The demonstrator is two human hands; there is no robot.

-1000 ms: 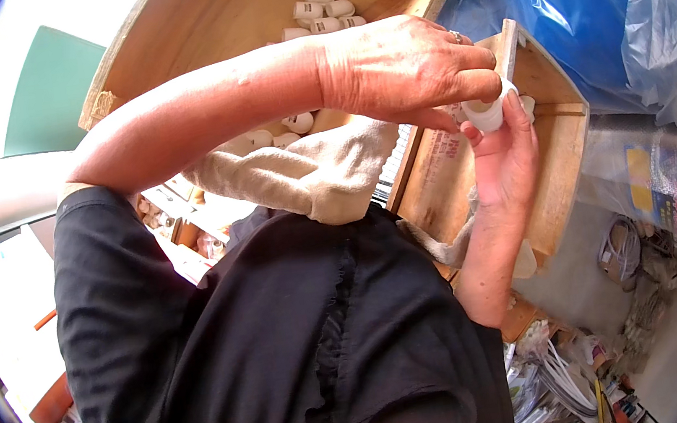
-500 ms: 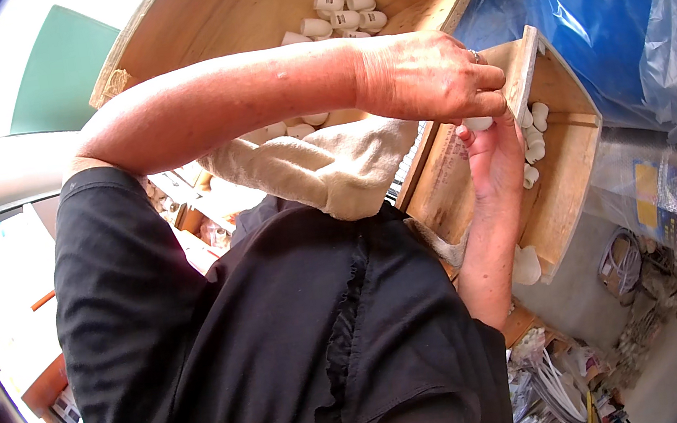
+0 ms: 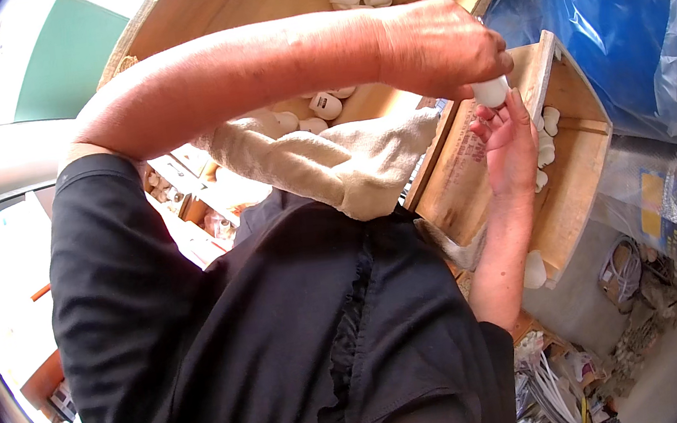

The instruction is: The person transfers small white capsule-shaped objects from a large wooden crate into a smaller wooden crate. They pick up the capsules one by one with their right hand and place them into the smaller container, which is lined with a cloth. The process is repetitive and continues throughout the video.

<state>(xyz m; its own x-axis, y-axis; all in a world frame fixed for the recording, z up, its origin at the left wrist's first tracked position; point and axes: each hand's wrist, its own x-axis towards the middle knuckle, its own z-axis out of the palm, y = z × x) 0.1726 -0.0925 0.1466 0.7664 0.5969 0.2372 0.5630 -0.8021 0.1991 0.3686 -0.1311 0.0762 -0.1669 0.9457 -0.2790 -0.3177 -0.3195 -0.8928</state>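
Wooden tray point(image 3: 245, 3) cropped, cup point(image 3: 491, 94) half-hidden

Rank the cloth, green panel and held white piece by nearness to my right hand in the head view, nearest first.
1. White piece: between your right hand and left hand.
2. Cloth: to the right hand's left.
3. Green panel: far upper left.

bright, washed-out glare upper left

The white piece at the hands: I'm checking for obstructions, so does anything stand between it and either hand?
Nothing visible does. The white piece has the left hand right at its upper end and the right hand at its lower end; exact contacts are unclear.
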